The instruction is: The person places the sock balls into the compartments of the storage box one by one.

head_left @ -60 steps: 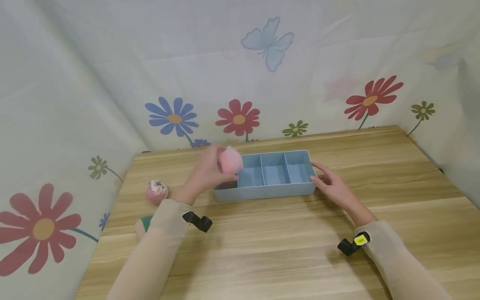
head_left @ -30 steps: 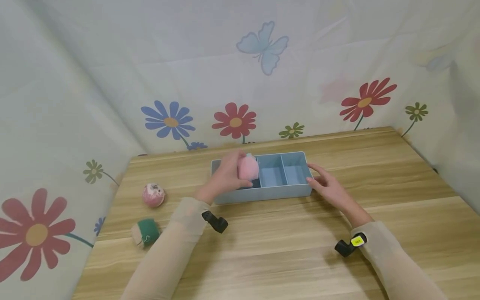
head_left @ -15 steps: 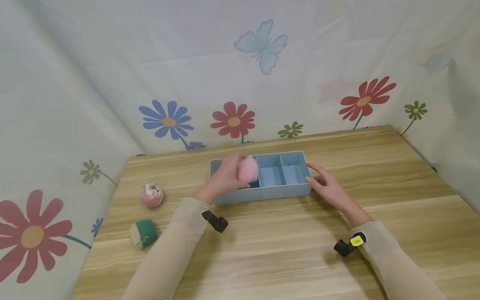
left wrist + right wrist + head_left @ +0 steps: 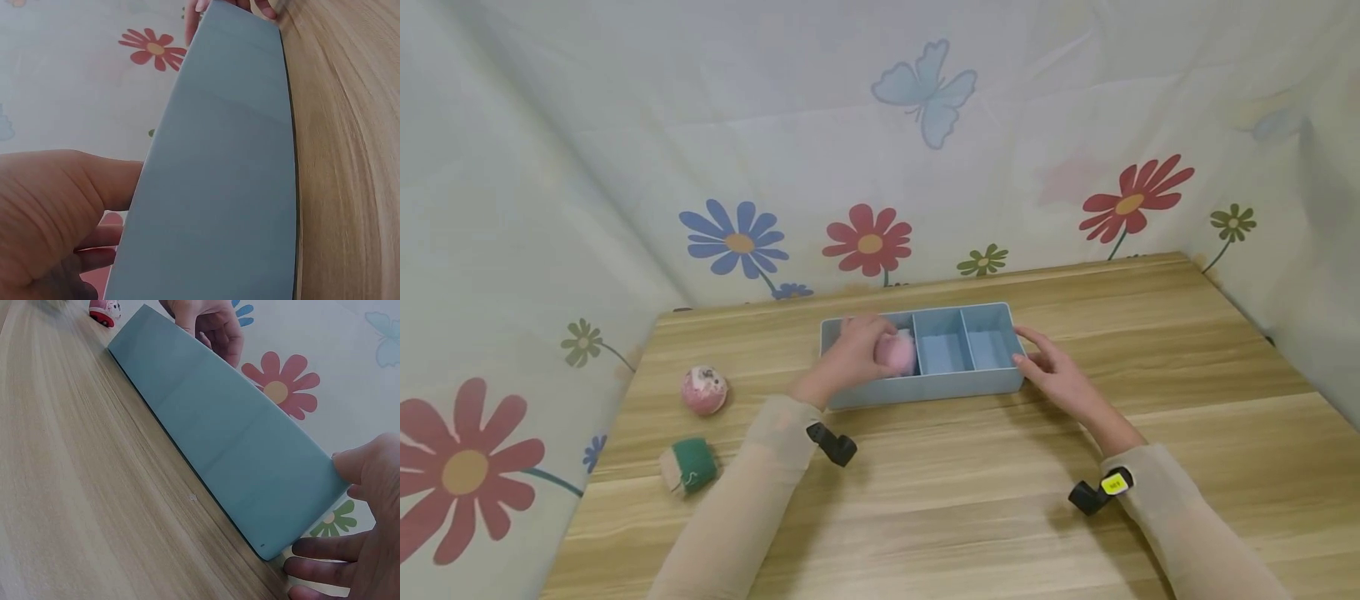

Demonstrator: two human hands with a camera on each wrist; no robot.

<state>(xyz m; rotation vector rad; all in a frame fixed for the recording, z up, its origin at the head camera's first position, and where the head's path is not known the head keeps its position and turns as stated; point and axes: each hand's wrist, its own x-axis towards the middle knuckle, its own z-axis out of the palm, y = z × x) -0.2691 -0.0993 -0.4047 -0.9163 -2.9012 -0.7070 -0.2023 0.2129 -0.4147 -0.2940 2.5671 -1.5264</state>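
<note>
A long blue box (image 4: pixel 947 383) with a row of compartments stands on the table. My left hand (image 4: pixel 850 354) grips a soft-looking pink ball (image 4: pixel 897 353), which has a pale blue bit on top. The ball sits low in the compartment second from the left, below the dividers' tops. In the left wrist view, the box's front wall (image 4: pixel 219 156) hides the ball. My right hand (image 4: pixel 1060 379) holds the box's right end. Its thumb (image 4: pixel 353 465) lies at the front corner by the rim, with the other fingers along the end wall.
On the left of the wooden table (image 4: pixel 940 500) lies a pink-and-white round toy (image 4: pixel 704 390). Nearer, beside my left sleeve, is a green-and-beige soft block (image 4: pixel 689 467). A flowered curtain (image 4: pixel 805 125) hangs behind and beside the table.
My left hand has carried the pink ball rightward from above the box's left end and then lowered it into the second compartment. My right hand has stayed at the right end.
</note>
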